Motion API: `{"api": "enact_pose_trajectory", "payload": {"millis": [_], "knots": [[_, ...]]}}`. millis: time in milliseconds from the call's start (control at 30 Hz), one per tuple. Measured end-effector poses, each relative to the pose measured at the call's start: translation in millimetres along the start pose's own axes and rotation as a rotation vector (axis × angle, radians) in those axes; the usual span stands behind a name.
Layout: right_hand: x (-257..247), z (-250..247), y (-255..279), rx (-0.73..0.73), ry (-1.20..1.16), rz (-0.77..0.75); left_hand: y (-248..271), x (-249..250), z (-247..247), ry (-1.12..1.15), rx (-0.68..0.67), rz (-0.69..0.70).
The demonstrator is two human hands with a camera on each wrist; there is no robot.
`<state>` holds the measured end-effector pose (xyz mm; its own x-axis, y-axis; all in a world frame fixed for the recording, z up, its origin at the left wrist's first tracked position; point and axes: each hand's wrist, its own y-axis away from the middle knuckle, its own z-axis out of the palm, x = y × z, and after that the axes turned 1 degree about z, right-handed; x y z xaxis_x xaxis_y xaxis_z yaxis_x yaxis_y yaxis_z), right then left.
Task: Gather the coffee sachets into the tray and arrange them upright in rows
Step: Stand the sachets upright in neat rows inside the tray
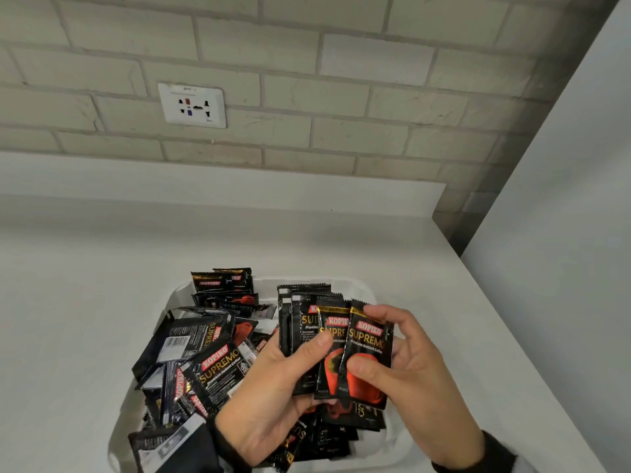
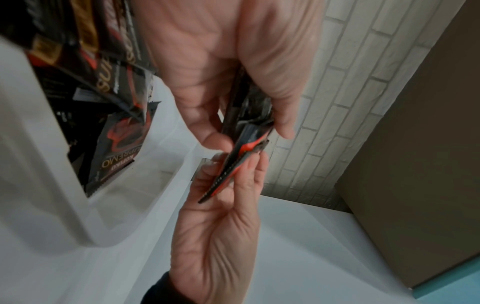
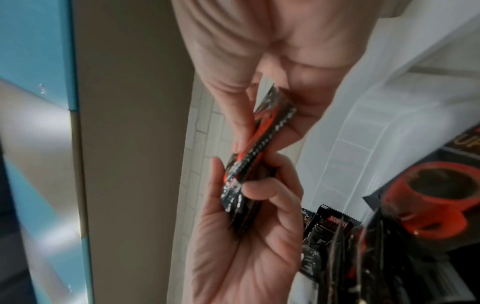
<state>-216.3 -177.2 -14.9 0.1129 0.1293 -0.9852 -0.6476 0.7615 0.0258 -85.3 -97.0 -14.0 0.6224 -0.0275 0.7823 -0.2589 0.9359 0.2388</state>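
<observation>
A white countertop (image 1: 102, 285) is shown, bounded at the back by a low white upstand below a brick-pattern wall. A white plastic tray (image 1: 367, 291) is set directly on the countertop, towards its front. The tray is filled with a loose heap of black coffee sachets (image 1: 211, 367), which is borne by the tray rather than by the countertop. The countertop right of the tray is cut off by a pale side panel.

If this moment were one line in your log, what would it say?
left hand: holds sachet stack | right hand: pinches front sachet | tray: loose sachets jumbled, no rows yet
</observation>
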Motion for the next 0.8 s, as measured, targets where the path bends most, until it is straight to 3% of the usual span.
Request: {"api": "enact_pose_trajectory", "payload": {"millis": [167, 467, 600, 800], "knots": [[7, -7, -1, 0.031, -0.152, 0.081, 1, 1, -4, -0.070, -0.004, -0.021], [5, 4, 5, -0.026, 0.046, 0.076, -2, -3, -6, -0.154, 0.102, -0.010], [7, 7, 3, 0.047, 0.091, 0.022, 1, -3, -6, -0.129, 0.109, -0.050], [5, 6, 1, 0.070, -0.034, 0.086, 5, -4, -8, -0.047, 0.085, -0.114]]}}
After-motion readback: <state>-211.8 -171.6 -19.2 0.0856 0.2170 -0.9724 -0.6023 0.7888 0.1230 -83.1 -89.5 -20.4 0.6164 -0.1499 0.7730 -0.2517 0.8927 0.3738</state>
